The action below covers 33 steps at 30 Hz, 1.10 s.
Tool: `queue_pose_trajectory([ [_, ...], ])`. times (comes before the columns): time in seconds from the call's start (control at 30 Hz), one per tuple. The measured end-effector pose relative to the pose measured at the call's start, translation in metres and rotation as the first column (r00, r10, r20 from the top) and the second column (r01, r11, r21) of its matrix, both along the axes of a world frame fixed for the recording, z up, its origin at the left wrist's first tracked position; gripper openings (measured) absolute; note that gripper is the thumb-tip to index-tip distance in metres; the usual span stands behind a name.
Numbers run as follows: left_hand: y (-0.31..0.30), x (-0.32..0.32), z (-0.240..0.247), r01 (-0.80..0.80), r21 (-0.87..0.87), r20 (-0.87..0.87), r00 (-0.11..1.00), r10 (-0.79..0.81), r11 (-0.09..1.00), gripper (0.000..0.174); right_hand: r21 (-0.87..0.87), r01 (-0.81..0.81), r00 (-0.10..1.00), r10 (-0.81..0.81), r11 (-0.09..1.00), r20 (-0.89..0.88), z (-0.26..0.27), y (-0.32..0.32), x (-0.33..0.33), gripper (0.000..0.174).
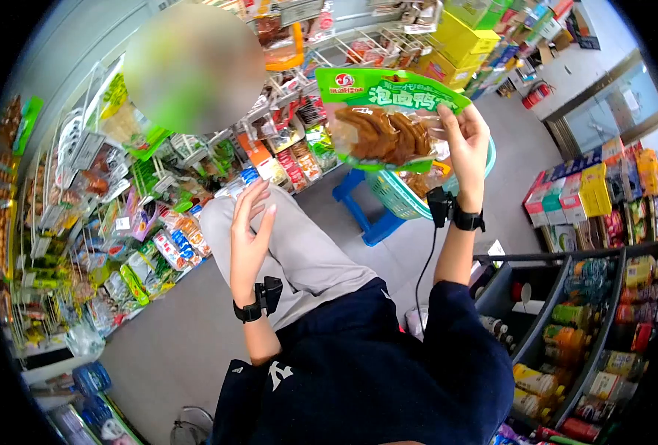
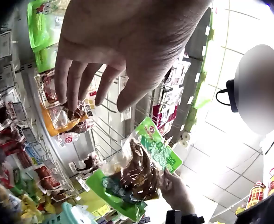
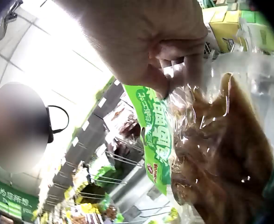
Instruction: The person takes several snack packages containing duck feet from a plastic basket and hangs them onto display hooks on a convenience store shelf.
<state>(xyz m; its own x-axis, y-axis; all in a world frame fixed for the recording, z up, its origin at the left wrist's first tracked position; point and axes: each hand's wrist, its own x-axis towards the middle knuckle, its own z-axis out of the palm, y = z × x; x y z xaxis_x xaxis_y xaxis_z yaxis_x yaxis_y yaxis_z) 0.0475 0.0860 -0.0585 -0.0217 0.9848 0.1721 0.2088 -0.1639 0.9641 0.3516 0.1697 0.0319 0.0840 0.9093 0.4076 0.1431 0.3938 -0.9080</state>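
My right hand (image 1: 465,144) pinches the right end of a green and clear snack packet (image 1: 384,133) with brown braised meat pieces inside. Seen from the right wrist, the thumb and fingers grip the packet (image 3: 211,154) near its green printed header. My left hand (image 1: 250,230) is raised over the grey trouser leg and holds nothing. In the left wrist view its fingers (image 2: 76,84) hang down, relaxed and apart, with the packet (image 2: 137,168) farther off in the other hand.
A light green basket (image 1: 392,196) stands on a blue stool (image 1: 369,226) beneath the packet, with packaged food in it. Wire racks of packaged snacks (image 1: 136,245) line the left. Drink shelves (image 1: 566,326) stand at right, and stacked cartons (image 1: 573,196) sit beyond on the floor.
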Motion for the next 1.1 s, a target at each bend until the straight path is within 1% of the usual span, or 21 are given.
queue_pose_trajectory([
  [0.07,-0.003,-0.002,0.008,-0.095,0.114,-0.007,0.995,0.097,0.989,0.041,-0.03,0.002,0.992,-0.006,1.0,-0.129,0.0,-0.007,-0.025,0.013],
  [0.1,-0.005,-0.007,0.009,-0.109,0.069,0.058,0.993,0.105,0.992,0.047,-0.022,0.004,0.99,-0.007,1.0,-0.139,-0.001,-0.009,-0.038,0.015],
  [0.13,-0.007,-0.012,0.007,-0.134,0.065,0.051,0.99,0.131,0.989,0.047,-0.023,-0.011,0.985,0.007,1.0,-0.172,-0.005,-0.01,-0.049,0.014],
  [0.23,-0.016,-0.02,0.004,-0.047,0.096,0.168,0.985,0.03,0.994,0.05,-0.009,-0.088,0.969,0.084,0.996,-0.234,-0.027,-0.008,-0.075,0.016],
  [0.3,-0.022,-0.023,0.004,-0.054,0.065,0.148,0.988,0.044,0.996,0.049,-0.079,-0.061,0.936,0.029,0.995,-0.349,-0.024,-0.02,-0.098,0.018],
  [0.33,-0.024,-0.022,0.006,-0.042,0.045,0.138,0.99,0.035,0.998,0.049,-0.094,-0.074,0.934,0.035,0.993,-0.357,-0.025,-0.023,-0.105,0.018],
  [0.37,-0.027,-0.019,0.011,-0.105,0.018,0.22,0.971,0.099,0.994,0.043,-0.085,-0.087,0.919,0.047,0.993,-0.391,-0.027,-0.025,-0.111,0.018],
  [0.47,-0.032,-0.025,0.014,-0.127,-0.006,0.179,0.976,0.126,0.992,0.038,-0.115,-0.11,0.901,0.05,0.987,-0.431,-0.034,-0.029,-0.121,0.018],
  [0.5,-0.032,-0.021,0.018,-0.189,0.069,0.202,0.964,0.172,0.98,0.028,-0.112,-0.143,0.892,0.08,0.983,-0.444,-0.037,-0.03,-0.123,0.016],
  [0.57,-0.033,-0.027,0.017,-0.173,0.007,0.174,0.97,0.169,0.985,0.025,-0.117,-0.183,0.867,0.104,0.976,-0.488,-0.042,-0.032,-0.131,0.013],
  [0.6,-0.033,-0.029,0.016,-0.154,-0.048,0.151,0.976,0.16,0.987,0.022,-0.15,-0.173,0.889,0.089,0.973,-0.449,-0.047,-0.032,-0.134,0.015],
  [0.63,-0.034,-0.03,0.014,-0.154,-0.051,0.149,0.976,0.16,0.987,0.022,-0.179,-0.194,0.893,0.098,0.965,-0.439,-0.05,-0.032,-0.137,0.015],
  [0.7,-0.037,-0.03,0.01,-0.168,-0.08,0.256,0.949,0.183,0.983,0.017,-0.225,-0.265,0.88,0.139,0.938,-0.455,-0.05,-0.033,-0.145,0.015],
  [0.73,-0.038,-0.03,0.011,-0.169,-0.085,0.253,0.949,0.185,0.982,0.017,-0.23,-0.266,0.879,0.137,0.936,-0.456,-0.048,-0.034,-0.149,0.015],
  [0.8,-0.04,-0.03,0.013,-0.287,-0.052,0.272,0.918,0.29,0.957,0.019,-0.219,-0.294,0.848,0.148,0.93,-0.508,-0.047,-0.033,-0.154,0.017],
  [0.83,-0.04,-0.029,0.012,-0.35,-0.055,0.267,0.897,0.351,0.935,0.018,-0.201,-0.307,0.858,0.179,0.93,-0.481,-0.055,-0.031,-0.152,0.022],
  [0.87,-0.04,-0.029,0.013,-0.357,-0.056,0.267,0.895,0.358,0.933,0.018,-0.202,-0.314,0.857,0.185,0.928,-0.48,-0.055,-0.031,-0.151,0.022],
  [0.97,-0.041,-0.028,0.021,-0.484,-0.038,0.341,0.816,0.467,0.874,0.018,-0.239,-0.532,0.828,0.439,0.813,-0.35,-0.06,-0.03,-0.146,0.036],
  [1.0,-0.041,-0.028,0.022,-0.494,-0.039,0.341,0.81,0.477,0.868,0.018,-0.272,-0.585,0.802,0.497,0.764,-0.331,-0.063,-0.03,-0.144,0.035],
  [1.07,-0.039,-0.028,0.023,-0.561,-0.007,0.382,0.763,0.521,0.828,0.018,-0.249,-0.689,0.72,0.603,0.681,-0.343,-0.068,-0.029,-0.141,0.027],
  [1.1,-0.039,-0.028,0.026,-0.58,0.006,0.386,0.753,0.534,0.814,0.018,-0.291,-0.67,0.74,0.579,0.683,-0.344,-0.068,-0.032,-0.144,0.022],
])
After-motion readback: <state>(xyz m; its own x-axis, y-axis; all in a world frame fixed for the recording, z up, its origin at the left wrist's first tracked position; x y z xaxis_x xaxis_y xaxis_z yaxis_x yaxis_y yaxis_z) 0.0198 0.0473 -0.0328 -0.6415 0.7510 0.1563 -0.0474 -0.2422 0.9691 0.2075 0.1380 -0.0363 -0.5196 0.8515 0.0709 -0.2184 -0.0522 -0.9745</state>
